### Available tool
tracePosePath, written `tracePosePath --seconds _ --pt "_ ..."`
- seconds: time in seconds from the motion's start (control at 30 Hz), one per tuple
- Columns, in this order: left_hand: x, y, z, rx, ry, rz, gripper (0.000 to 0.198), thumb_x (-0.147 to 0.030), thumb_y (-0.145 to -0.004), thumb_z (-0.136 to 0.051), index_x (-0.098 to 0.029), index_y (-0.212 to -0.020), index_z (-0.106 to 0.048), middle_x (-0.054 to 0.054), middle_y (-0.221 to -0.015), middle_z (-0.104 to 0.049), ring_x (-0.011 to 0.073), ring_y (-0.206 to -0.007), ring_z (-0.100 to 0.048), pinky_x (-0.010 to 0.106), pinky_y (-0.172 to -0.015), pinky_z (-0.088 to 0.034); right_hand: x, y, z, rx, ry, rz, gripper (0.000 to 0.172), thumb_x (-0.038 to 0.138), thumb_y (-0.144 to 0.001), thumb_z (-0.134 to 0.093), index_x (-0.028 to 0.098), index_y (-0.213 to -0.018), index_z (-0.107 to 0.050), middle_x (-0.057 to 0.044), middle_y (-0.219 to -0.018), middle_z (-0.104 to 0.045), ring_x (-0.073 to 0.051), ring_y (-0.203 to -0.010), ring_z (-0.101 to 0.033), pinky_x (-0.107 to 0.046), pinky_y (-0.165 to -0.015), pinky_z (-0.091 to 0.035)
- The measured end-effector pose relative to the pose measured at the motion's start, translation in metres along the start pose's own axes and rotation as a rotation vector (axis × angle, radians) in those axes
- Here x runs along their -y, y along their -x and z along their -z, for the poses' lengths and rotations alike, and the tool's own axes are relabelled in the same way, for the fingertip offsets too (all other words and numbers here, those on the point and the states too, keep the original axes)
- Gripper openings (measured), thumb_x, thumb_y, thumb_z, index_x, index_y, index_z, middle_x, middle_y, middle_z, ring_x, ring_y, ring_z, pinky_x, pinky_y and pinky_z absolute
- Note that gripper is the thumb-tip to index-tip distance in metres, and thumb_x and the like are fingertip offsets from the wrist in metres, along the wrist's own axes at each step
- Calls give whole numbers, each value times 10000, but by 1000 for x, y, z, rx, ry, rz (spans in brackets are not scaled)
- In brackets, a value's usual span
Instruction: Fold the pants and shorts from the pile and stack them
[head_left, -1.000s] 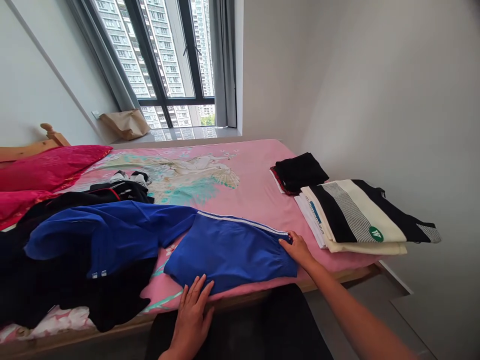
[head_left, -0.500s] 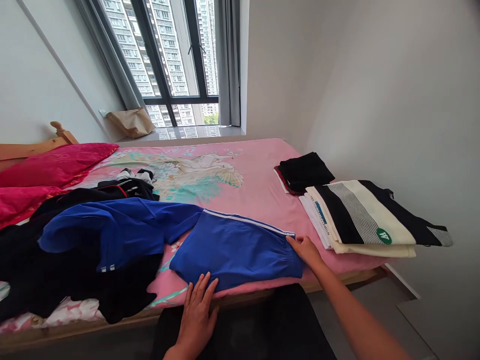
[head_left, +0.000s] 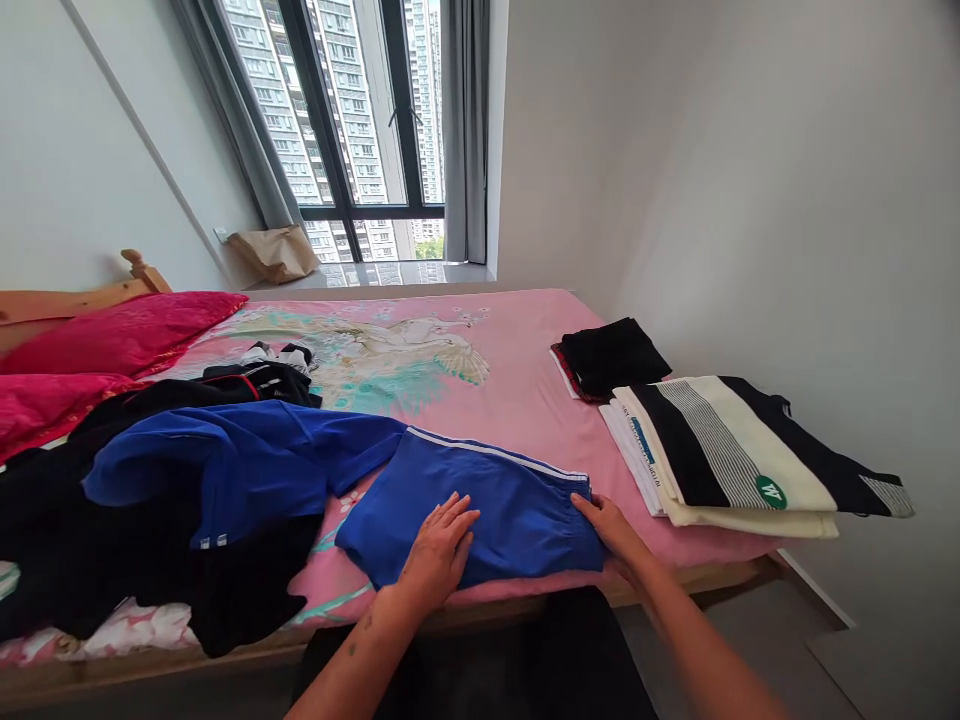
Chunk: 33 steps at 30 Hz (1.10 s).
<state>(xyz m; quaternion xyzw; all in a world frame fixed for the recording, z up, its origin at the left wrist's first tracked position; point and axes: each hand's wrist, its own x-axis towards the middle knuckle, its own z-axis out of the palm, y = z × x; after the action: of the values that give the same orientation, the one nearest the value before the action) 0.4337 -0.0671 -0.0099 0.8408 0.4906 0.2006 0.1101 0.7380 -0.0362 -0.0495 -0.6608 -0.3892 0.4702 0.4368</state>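
Blue shorts (head_left: 517,515) with white side stripes lie folded flat along the near edge of the bed, their gathered waistband to the right. My left hand (head_left: 442,545) is spread open over the middle of the shorts, palm down. At the waistband end, my right hand (head_left: 604,520) grips the upper corner between thumb and fingers, some of which are hidden. To the left, a blue long-sleeved garment (head_left: 225,455) lies rumpled over black clothes (head_left: 135,560), one sleeve reaching the shorts.
On the right of the pink bed sheet (head_left: 517,400) sits a folded cream, black and striped garment (head_left: 739,450) on a stack. Behind it is a pile topped by black cloth (head_left: 615,358). Red pillows (head_left: 127,335) lie at the left, and a paper bag (head_left: 276,252) rests by the window.
My left hand has moved up and right, from the near edge of the shorts onto their middle. My right hand stays at the waistband. The view has shifted slightly.
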Motion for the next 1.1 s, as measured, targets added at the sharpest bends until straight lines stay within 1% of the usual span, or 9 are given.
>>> tracePosePath --seconds 0.13,0.27,0.43,0.57,0.7,0.8,0.9,1.0,1.1 --pt "-8 -39 -7 174 -21 95 461 -341 -935 -332 -243 -1380 -394 73 -1500 -319 239 -1405 -211 553 -1128 -161 -1 17 0 -11 -163 18 432 505 -678 -660 170 -948 -624 -74 -855 -716 -229 -811 -674 -310 -684 -552" --pt "-30 -61 -22 220 3 97 585 -513 -902 -354 -249 -1424 -325 101 -1527 -237 279 -1420 -129 609 -1112 -48 7 28 26 -12 -326 -62 444 470 -659 -697 181 -986 -615 -59 -825 -721 -235 -792 -686 -323 -669 -569" --pt "-76 -74 -60 284 84 11 637 -599 -890 -284 -285 -1444 -269 78 -1543 -181 252 -1424 -120 589 -1120 -3 18 36 82 -110 -512 -246 497 371 -576 -786 176 -1003 -624 -54 -810 -726 -251 -794 -692 -332 -671 -576" --pt "-99 -70 -81 253 205 47 634 -547 -902 -304 -223 -1446 -281 96 -1544 -155 247 -1429 -80 561 -1128 45 31 48 93 -151 -462 -264 572 377 -566 -794 170 -1065 -607 -61 -802 -722 -263 -755 -691 -356 -656 -573" --pt "-102 -41 -85 217 562 193 585 -482 -916 -298 -217 -1437 -311 52 -1529 -232 207 -1423 -139 466 -1165 -1 54 60 58 -88 -448 -118 644 402 -569 -786 173 -1122 -547 -58 -855 -708 -246 -764 -681 -340 -657 -560" --pt "-104 -7 -88 111 1070 401 603 -547 -901 -297 -243 -1419 -356 20 -1497 -330 218 -1402 -224 424 -1172 -106 74 59 12 -61 -336 30 697 430 -579 -767 189 -1173 -492 -55 -930 -684 -232 -801 -669 -328 -675 -550" --pt "-105 27 -93 3 1512 621 662 -629 -815 -446 -246 -1355 -460 42 -1414 -462 267 -1340 -349 421 -1124 -247 89 51 -44 -106 -76 175 720 434 -570 -746 188 -1187 -469 -74 -1005 -651 -248 -910 -640 -351 -779 -531" --pt "-101 58 -99 49 1652 799 737 -643 -710 -593 -236 -1316 -498 98 -1295 -564 295 -1215 -493 446 -1003 -373 91 44 -99 -72 108 210 723 421 -579 -722 187 -1212 -462 -92 -1054 -613 -267 -987 -607 -388 -856 -500" --pt "-90 84 -104 94 1593 895 753 -636 -605 -690 -218 -1220 -574 115 -1191 -616 240 -1003 -615 345 -823 -459 83 43 -139 52 92 121 806 486 -632 -673 175 -1311 -369 -75 -939 -609 -239 -764 -651 -369 -618 -551"
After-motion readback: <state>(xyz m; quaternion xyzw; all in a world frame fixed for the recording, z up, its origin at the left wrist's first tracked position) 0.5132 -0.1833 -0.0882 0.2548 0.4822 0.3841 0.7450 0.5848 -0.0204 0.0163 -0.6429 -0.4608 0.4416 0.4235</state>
